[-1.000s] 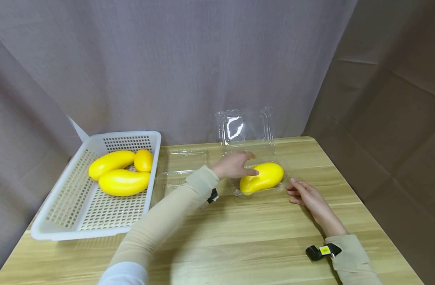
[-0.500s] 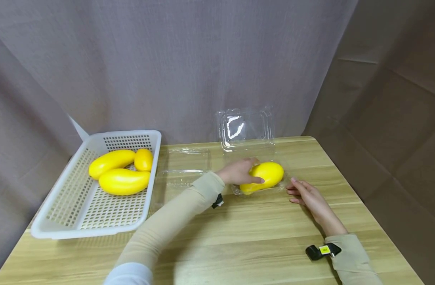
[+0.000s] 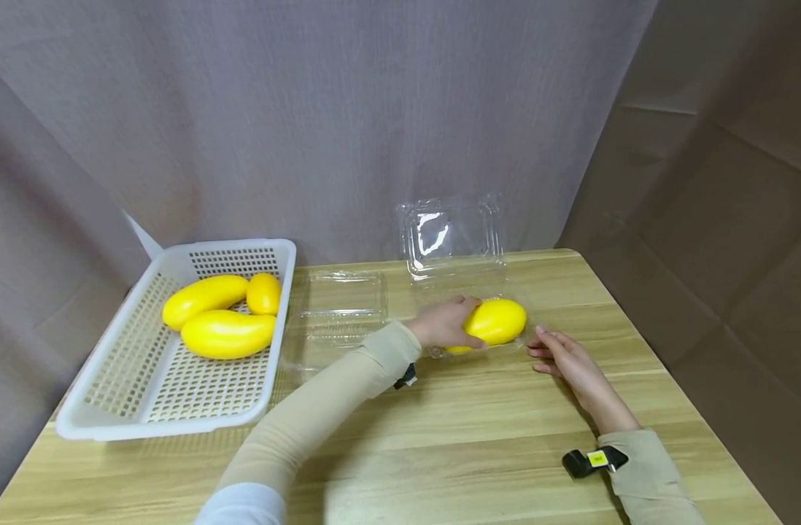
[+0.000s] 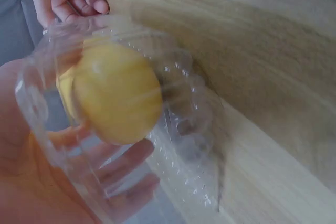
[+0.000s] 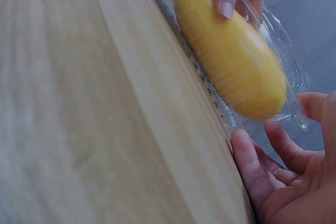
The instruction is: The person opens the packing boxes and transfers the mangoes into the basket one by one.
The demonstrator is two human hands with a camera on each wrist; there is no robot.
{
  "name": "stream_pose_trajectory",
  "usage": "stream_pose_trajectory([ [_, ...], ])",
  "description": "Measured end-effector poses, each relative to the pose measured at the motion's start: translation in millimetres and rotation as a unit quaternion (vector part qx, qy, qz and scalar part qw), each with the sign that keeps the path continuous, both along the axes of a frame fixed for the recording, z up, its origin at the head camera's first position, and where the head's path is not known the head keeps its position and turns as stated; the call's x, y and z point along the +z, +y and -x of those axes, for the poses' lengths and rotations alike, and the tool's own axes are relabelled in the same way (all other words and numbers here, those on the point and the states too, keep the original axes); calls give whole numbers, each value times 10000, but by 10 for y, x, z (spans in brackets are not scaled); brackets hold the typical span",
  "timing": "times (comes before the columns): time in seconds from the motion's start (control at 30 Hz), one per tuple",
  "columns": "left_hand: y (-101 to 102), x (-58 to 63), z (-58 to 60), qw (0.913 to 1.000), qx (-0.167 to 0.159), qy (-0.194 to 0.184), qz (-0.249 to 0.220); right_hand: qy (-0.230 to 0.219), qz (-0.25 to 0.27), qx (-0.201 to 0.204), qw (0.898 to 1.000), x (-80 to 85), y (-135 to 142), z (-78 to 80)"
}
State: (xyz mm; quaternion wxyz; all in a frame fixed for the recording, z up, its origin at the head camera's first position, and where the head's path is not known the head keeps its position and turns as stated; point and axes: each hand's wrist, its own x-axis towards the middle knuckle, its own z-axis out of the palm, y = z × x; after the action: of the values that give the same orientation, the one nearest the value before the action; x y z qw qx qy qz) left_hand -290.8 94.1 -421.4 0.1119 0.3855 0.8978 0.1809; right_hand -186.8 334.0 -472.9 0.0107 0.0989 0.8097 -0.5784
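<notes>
An open clear plastic clamshell container (image 3: 453, 240) stands at the back of the table, its lid raised. A yellow mango (image 3: 499, 322) lies in its base. My left hand (image 3: 445, 322) grips the mango's left end; in the right wrist view its thumb (image 5: 227, 3) presses on top of the mango and the other fingers go behind. My right hand (image 3: 566, 364) is at the container's right front corner, thumb and index finger on either side of the rim, the other fingers loosely curled beneath. In the left wrist view the mango shows through the plastic.
A white perforated basket (image 3: 157, 432) stands on the left and holds several yellow mangoes (image 3: 228, 335). Between it and my left hand lies another clear plastic container (image 3: 344, 292). A grey curtain (image 3: 348, 131) hangs behind the wooden table (image 3: 466, 437).
My left hand has moved right and closed around the mango's left end. The mango has shifted slightly to the right in the container. My right hand has stayed in place.
</notes>
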Motion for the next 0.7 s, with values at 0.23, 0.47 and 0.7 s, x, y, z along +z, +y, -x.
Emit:
stream_pose_trajectory([
  [0.23,43,7,-40,9999,15,21,-120,46,-36,44,10000,-4,-2,-2],
  [0.47,56,6,-43,9998,-38,-41,-188,51,-1,2,10000,-5,-13,-3],
  [0.7,56,54,-63,9998,-76,-77,-146,63,3,-19,10000,-9,-11,-8],
])
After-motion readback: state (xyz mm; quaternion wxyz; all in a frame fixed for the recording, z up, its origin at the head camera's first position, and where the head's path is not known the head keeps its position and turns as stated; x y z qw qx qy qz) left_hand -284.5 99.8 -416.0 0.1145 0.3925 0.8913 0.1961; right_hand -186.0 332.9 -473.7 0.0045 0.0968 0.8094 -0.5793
